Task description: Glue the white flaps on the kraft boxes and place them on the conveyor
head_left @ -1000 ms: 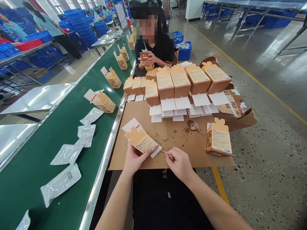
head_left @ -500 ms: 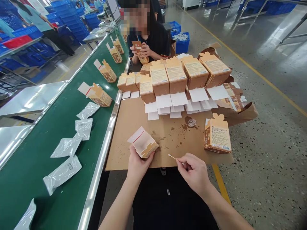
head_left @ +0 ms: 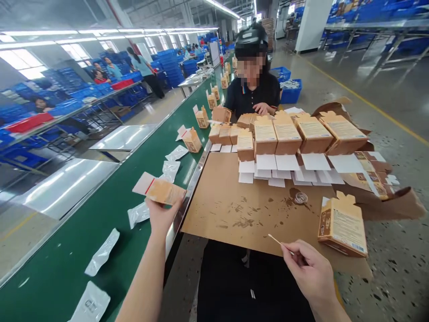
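My left hand (head_left: pixel 161 216) grips a small orange carton (head_left: pixel 160 190) with a white flap and holds it out over the green conveyor belt (head_left: pixel 67 259), above its metal edge. My right hand (head_left: pixel 310 271) pinches a thin cotton swab (head_left: pixel 276 240), tip pointing left, over the near edge of the brown cardboard sheet (head_left: pixel 241 205). One carton (head_left: pixel 343 224) lies on the cardboard to the right of that hand. A small round glue dish (head_left: pixel 300 197) sits among brown stains.
Rows of folded cartons (head_left: pixel 288 134) with white flaps stand at the back of the cardboard. A seated person (head_left: pixel 254 91) in black handles cartons beyond them. Clear pouches (head_left: pixel 102 252) and several cartons (head_left: pixel 191 139) lie along the belt. Blue crates and other workers fill the left background.
My left hand has lifted the carton off the cardboard and carried it left over the belt. My right hand with the swab drew back to the right. The camera tilted up.
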Motion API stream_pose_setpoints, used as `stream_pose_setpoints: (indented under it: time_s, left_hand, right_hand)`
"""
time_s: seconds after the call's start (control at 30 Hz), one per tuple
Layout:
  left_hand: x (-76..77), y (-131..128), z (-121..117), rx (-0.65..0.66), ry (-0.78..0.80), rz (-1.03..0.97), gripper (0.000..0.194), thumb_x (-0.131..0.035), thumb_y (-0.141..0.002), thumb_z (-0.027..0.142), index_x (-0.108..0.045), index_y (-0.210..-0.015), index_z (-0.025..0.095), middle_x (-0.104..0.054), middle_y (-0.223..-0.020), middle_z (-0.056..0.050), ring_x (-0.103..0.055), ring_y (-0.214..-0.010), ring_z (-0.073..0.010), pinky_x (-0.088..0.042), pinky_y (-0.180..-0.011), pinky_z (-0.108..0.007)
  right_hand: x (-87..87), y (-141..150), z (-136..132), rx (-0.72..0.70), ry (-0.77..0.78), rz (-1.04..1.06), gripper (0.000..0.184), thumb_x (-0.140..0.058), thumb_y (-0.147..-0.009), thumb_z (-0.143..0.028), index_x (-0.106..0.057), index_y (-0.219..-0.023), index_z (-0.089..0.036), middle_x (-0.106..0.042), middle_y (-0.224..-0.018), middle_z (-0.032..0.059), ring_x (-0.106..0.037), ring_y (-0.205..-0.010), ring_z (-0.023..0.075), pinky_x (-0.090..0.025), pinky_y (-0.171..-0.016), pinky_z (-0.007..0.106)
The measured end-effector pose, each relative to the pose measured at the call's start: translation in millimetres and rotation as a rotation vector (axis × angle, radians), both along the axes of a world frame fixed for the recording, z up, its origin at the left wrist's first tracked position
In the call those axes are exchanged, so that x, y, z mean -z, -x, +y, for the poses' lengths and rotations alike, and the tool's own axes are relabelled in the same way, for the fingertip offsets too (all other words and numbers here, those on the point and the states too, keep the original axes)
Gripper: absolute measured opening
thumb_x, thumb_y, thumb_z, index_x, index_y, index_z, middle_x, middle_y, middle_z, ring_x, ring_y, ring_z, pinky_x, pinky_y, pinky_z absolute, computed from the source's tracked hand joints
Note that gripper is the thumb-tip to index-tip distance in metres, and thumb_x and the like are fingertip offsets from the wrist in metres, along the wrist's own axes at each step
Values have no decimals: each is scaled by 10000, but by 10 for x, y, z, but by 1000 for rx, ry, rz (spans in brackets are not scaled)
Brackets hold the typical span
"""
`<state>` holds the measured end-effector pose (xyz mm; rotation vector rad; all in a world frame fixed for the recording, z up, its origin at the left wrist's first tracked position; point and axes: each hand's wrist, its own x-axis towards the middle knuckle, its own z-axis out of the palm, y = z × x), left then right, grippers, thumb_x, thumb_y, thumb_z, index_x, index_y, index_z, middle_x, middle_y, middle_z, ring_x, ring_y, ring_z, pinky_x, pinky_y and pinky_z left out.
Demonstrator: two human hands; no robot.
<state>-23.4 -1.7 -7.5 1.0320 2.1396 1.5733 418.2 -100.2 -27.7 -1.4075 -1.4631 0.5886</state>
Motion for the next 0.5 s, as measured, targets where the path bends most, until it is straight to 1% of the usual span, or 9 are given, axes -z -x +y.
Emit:
stream_pose_setpoints:
  time_s: [0.07, 0.13, 0.2, 0.27, 0.33, 0.37, 0.43, 0.47, 0.5]
  left_hand:
    - [-113, 217, 245, -14, 67, 34, 859, -1109, -626, 328, -489, -1221, 318, -771, -1342, -112, -850, -1276, -389, -719, -1143, -611]
    - [-156, 285, 469, -13, 204, 113, 809, -1080, -648, 342, -500, -1212, 310, -769, -1325, -114, -836, -1296, -405, -698, -1171, -626]
    - [-144, 277, 611, -33, 303, 176, 770, -1055, -661, 364, -522, -1213, 301, -776, -1291, -128, -801, -1354, -464, -653, -1216, -692]
    - [-98, 264, 634, -45, 322, 206, 798, -1056, -626, 370, -557, -1243, 280, -772, -1309, -167, -733, -1454, -533, -573, -1286, -756]
    - [-22, 263, 554, -83, 272, 239, 920, -1075, -576, 394, -587, -1339, 234, -750, -1369, -215, -651, -1546, -576, -475, -1360, -792]
    - [25, 256, 495, -123, 220, 258, 991, -1076, -573, 424, -588, -1408, 209, -732, -1403, -229, -626, -1566, -574, -436, -1385, -792]
    - [124, 191, 407, -205, 61, 256, 1039, -1029, -638, 498, -570, -1516, 183, -690, -1445, -222, -645, -1524, -515, -458, -1372, -751]
    - [168, 120, 404, -204, -25, 214, 988, -982, -695, 530, -576, -1529, 192, -676, -1439, -197, -671, -1473, -463, -506, -1337, -704]
    - [203, 19, 443, -153, -93, 152, 897, -929, -756, 556, -597, -1513, 210, -673, -1410, -166, -697, -1412, -409, -557, -1288, -644]
  right_hand:
    - [13, 15, 65, -8, -10, 9, 417, -799, -1048, -514, -814, -700, -287, -594, -586, -13, -529, -473, 172, -450, -442, 307]
    - [-2, 54, 136, -28, -28, 17, 417, -794, -1048, -516, -825, -702, -284, -597, -583, -11, -532, -467, 171, -454, -435, 305]
    - [-33, 67, 186, -47, -36, 13, 403, -802, -1043, -511, -838, -710, -287, -598, -588, -11, -537, -468, 172, -460, -432, 306]
    - [-62, 18, 190, -51, -30, 6, 387, -812, -1040, -512, -850, -718, -300, -602, -589, -4, -552, -473, 187, -476, -432, 320]
    - [-75, -90, 136, -28, -17, 8, 371, -817, -1037, -511, -856, -721, -320, -621, -585, 16, -575, -474, 213, -501, -430, 346]
    - [-74, -156, 89, -8, -4, 14, 364, -822, -1032, -513, -858, -720, -330, -640, -588, 31, -593, -475, 228, -522, -433, 361]
    - [-65, -283, -23, 42, 38, 26, 351, -843, -1011, -537, -866, -717, -347, -692, -607, 64, -644, -481, 256, -575, -445, 387]
    - [-60, -333, -77, 65, 58, 32, 349, -854, -997, -555, -870, -712, -355, -710, -611, 75, -662, -477, 265, -595, -448, 395]
    - [-57, -368, -124, 82, 76, 36, 348, -862, -987, -572, -874, -710, -362, -723, -614, 81, -679, -476, 273, -610, -450, 399]
